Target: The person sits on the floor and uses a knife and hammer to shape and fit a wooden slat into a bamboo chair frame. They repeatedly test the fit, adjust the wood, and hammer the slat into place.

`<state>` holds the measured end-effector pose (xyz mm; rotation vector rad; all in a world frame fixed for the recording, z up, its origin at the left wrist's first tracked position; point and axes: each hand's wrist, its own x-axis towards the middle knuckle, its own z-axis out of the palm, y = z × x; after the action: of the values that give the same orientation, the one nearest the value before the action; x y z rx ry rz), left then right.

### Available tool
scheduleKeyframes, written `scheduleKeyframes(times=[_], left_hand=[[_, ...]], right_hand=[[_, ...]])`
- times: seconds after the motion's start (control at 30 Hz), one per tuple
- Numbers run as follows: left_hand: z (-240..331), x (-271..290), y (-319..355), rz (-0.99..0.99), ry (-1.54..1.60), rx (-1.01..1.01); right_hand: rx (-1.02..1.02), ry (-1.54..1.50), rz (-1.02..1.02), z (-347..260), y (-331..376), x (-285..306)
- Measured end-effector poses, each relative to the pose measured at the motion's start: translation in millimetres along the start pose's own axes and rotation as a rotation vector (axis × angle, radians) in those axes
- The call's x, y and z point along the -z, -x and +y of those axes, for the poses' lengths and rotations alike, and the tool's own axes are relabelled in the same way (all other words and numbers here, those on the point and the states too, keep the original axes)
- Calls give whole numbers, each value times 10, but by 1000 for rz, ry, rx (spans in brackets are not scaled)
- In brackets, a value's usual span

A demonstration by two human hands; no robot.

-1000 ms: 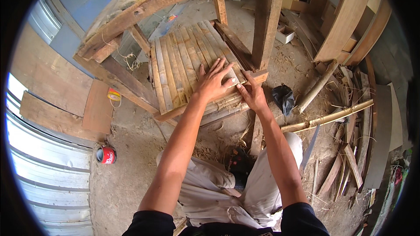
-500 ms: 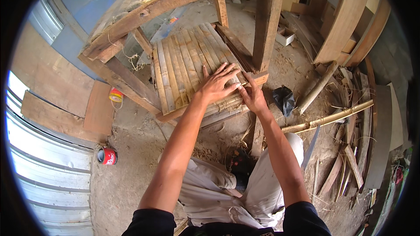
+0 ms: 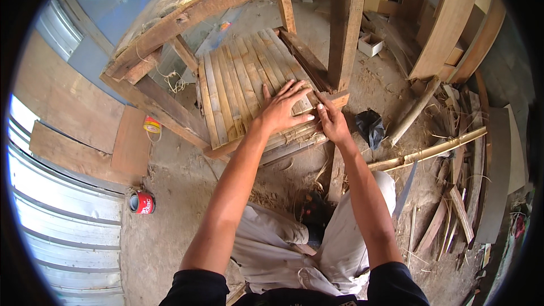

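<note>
A low wooden frame holds a panel of side-by-side bamboo slats (image 3: pixel 233 88). My left hand (image 3: pixel 280 109) lies on the slats near the panel's front right corner, fingers spread and thumb out to the side. Just right of it, my right hand (image 3: pixel 334 122) grips the outermost bamboo slat (image 3: pixel 306 103) at its front end, index finger along the side and thumb close by. The undersides of the right fingers are hidden. A wooden crosspiece (image 3: pixel 339 100) runs under the slat ends, by the right fingertips.
Above the panel rises a curved wooden rail (image 3: pixel 238 3) with a thick post (image 3: pixel 344 39). A black plastic bag (image 3: pixel 370 127), a split bamboo length (image 3: pixel 430 150), a saw blade (image 3: pixel 406 190) and scrap wood (image 3: pixel 462 215) lie rightward. Leftward stand a red can (image 3: pixel 141 202) and a tape roll (image 3: pixel 152 124).
My right hand has shifted slightly right, its thumb drawing back from the left thumb toward the slat's outer side. My left hand stays on the slats. The view has moved slightly.
</note>
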<state>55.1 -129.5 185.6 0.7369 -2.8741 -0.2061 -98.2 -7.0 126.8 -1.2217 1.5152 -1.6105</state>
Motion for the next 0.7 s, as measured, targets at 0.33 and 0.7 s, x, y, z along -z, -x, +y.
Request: scheduleKeyframes(times=[0.33,0.7], left_hand=[[-16,-36,-12,21,-9,-10],[-22,-45,-21,22,-4,-9]], right_hand=[[17,104,14,-27,-6,17],[13,77,39,-19,-2,-14]])
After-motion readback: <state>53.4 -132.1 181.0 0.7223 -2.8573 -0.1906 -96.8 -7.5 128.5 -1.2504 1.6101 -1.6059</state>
